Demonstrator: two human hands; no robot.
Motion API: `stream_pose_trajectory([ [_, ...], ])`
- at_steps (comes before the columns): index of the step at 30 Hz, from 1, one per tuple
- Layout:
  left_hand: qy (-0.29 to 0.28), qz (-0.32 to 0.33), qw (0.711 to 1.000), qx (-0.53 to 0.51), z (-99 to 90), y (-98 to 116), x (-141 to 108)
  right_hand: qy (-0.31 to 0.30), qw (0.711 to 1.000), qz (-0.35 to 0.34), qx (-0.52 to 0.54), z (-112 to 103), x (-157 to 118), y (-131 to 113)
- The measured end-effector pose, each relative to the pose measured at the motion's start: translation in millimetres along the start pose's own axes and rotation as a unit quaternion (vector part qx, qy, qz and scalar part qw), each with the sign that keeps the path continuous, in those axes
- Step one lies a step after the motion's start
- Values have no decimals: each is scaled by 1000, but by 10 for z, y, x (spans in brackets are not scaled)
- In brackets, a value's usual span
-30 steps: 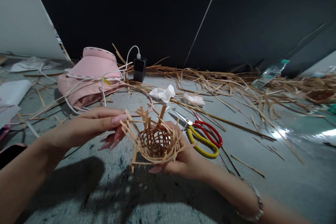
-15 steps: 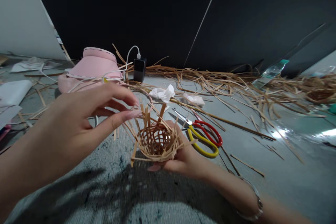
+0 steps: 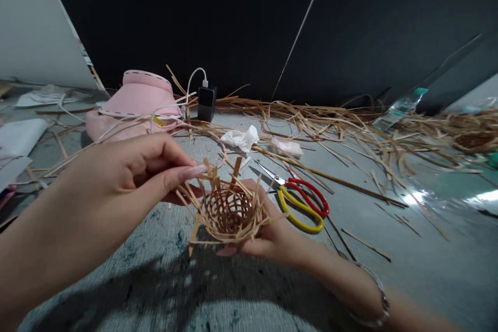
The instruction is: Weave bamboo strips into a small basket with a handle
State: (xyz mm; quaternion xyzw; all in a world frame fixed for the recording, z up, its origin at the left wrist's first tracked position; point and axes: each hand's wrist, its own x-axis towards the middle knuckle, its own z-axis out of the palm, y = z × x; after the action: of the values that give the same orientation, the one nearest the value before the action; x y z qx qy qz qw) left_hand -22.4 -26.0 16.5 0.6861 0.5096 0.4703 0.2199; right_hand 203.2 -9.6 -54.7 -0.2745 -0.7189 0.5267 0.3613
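The woven strip basket (image 3: 229, 212) is held above the grey surface (image 3: 408, 259), with its open top tilted toward the camera and unwoven strips projecting unevenly around the rim. The right hand (image 3: 268, 241) supports the basket from below, with its fingers (image 3: 252, 184) curved up behind the weave and the thumb (image 3: 227, 251) at the lower edge; this is a closed, cupping hold. The left hand (image 3: 116, 181) is positioned at the upper left of the rim, partly closed, with its thumb (image 3: 175, 176) extended and the long nail touching the strips. Whether it has hold of a strip cannot be determined. A metal bracelet (image 3: 375, 295) is worn on the right wrist. Scissors (image 3: 299, 202) with red and yellow handles lie just beside the right hand. Loose strips (image 3: 311, 119) are spread behind them, near a crumpled tissue (image 3: 241, 139), a black power bank (image 3: 206, 104) with a white cable, and a pink fabric item (image 3: 132, 106).
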Motion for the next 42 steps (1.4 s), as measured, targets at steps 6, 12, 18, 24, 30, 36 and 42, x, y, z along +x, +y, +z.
stream_pose_trajectory([
  [6, -52, -80, 991, -91, 7, 48, 97, 35, 993, 59, 94, 4, -2, -83],
  [12, -155, -193, 949, -198, 395, -132, 109, 132, 955, 146, 221, 3, 30, -189],
  [18, -292, -143, 907, -268, 819, -240, -99, 159, 924, 162, 308, -65, 40, -151],
  [24, -222, -156, 920, -282, 980, -224, -158, 176, 926, 149, 300, -201, 95, -96],
  [30, -172, -129, 970, -110, 927, -279, -79, 204, 944, 96, 243, -238, 134, -37],
  [36, -174, -80, 976, -99, 947, -384, -98, 175, 942, 102, 266, -175, 112, -3],
  [42, -120, 42, 989, 75, 973, -381, -195, 195, 925, 118, 303, -114, 111, 46],
])
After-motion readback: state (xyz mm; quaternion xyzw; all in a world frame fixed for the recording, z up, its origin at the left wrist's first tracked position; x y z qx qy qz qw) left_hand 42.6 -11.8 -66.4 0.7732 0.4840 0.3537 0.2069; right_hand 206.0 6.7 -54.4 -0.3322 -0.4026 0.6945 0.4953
